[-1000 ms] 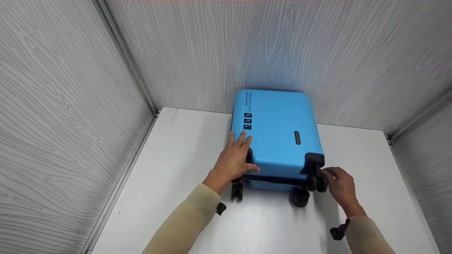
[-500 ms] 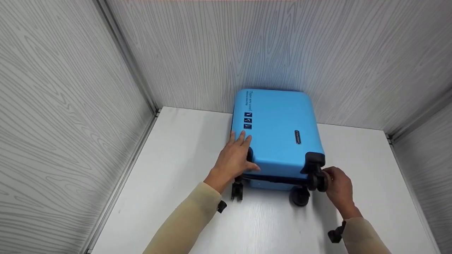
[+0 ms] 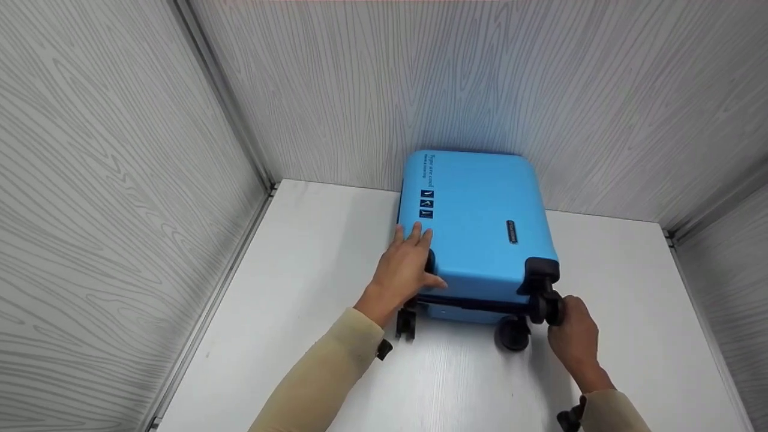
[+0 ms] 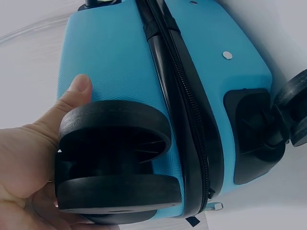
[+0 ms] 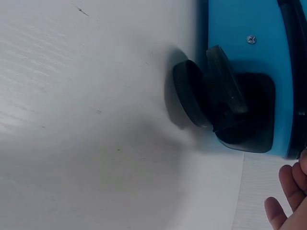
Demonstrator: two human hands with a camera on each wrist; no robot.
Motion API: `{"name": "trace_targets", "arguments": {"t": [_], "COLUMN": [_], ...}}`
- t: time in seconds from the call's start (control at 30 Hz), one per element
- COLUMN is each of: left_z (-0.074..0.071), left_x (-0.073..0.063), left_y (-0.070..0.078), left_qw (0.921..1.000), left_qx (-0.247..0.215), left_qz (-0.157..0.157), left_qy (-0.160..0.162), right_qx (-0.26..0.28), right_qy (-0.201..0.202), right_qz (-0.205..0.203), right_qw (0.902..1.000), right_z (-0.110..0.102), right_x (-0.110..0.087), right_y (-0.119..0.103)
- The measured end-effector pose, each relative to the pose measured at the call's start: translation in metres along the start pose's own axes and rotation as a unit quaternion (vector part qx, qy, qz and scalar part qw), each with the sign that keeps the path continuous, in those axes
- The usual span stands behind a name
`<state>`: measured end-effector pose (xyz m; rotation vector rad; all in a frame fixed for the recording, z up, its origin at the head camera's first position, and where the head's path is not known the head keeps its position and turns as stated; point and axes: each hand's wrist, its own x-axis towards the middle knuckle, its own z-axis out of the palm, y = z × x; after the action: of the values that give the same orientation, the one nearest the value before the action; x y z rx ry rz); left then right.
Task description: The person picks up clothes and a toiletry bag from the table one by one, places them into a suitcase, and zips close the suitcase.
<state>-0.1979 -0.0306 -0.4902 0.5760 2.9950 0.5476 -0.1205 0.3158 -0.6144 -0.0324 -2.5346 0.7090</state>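
A light blue hard-shell suitcase point(image 3: 480, 204) lies flat, its black wheels facing me. My left hand point(image 3: 402, 273) rests on its near left corner with fingers spread straight over the shell. In the left wrist view the left thumb point(image 4: 79, 91) touches the wheeled face beside a black caster wheel point(image 4: 117, 158). A zipper point(image 4: 184, 86) runs across that face, and a metal zipper pull point(image 4: 214, 206) shows at its end. At the near right corner, my right hand point(image 3: 575, 333) is beside the zipper seam, fingers bent; whether they pinch anything is hidden by a wheel and the view's edge.
The white tabletop point(image 3: 288, 288) is bounded by grey wood-grain panels at the left, back point(image 3: 336, 90) and right. The far end of the suitcase is close to the back panel. Black devices point(image 3: 384, 349) are strapped at both wrists.
My right hand has shifted slightly down, nearer to me, beside the right wheel. The left hand keeps its place on the suitcase. The head view has shifted slightly.
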Motion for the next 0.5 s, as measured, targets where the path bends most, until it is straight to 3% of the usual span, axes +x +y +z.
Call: {"name": "trace_targets", "arguments": {"t": [0.5], "left_z": [-0.001], "left_x": [0.000], "left_y": [0.001], "left_qw": [1.0000], "left_qx": [-0.004], "left_qz": [-0.001], "left_qy": [0.004], "right_qx": [0.053], "right_qy": [0.028], "right_qz": [0.073], "right_qw": [0.9955], "right_z": [0.013], "right_x": [-0.022], "right_y": [-0.028]}}
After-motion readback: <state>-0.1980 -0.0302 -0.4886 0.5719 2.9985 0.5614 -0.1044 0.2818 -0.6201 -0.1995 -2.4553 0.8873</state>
